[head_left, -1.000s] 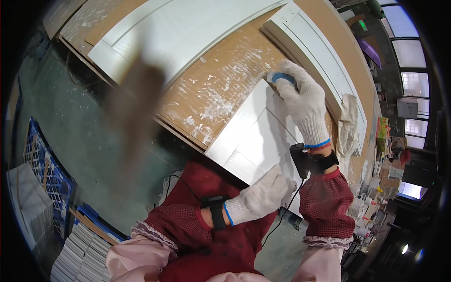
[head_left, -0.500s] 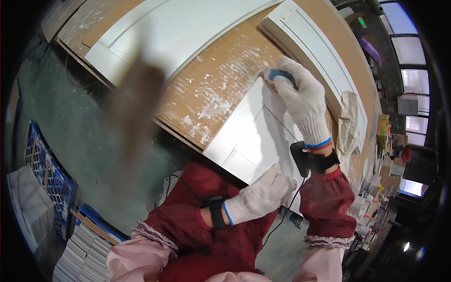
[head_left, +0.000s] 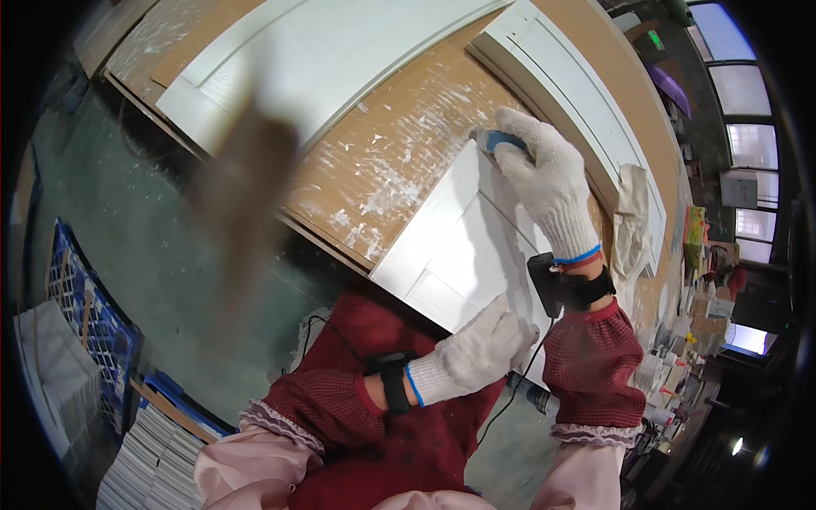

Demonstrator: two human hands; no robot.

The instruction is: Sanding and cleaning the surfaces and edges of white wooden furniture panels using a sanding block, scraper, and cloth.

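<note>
A white framed cabinet-door panel [head_left: 463, 246] lies at the table's near edge, its near corner jutting toward me. My right hand [head_left: 544, 166], in a white knitted glove, is closed round a blue sanding block [head_left: 503, 141]. The block is at the panel's far corner; the glove covers much of it, so its underside contact is hidden. At the panel's near edge, my left hand [head_left: 486, 347], gloved alike, has its fingers closed on the border. Those fingertips are partly out of sight.
More white panels lie on the brown, paint-flecked table [head_left: 382, 170]: a large panel [head_left: 280, 68] at far left and a stack of narrower panels [head_left: 565, 93] at right. A cream cloth [head_left: 629, 217] drapes over the stack. A blue crate [head_left: 89, 314] stands at lower left.
My right hand and the sanding block have shifted very slightly at the panel's far corner. My left hand keeps its hold on the near edge.
</note>
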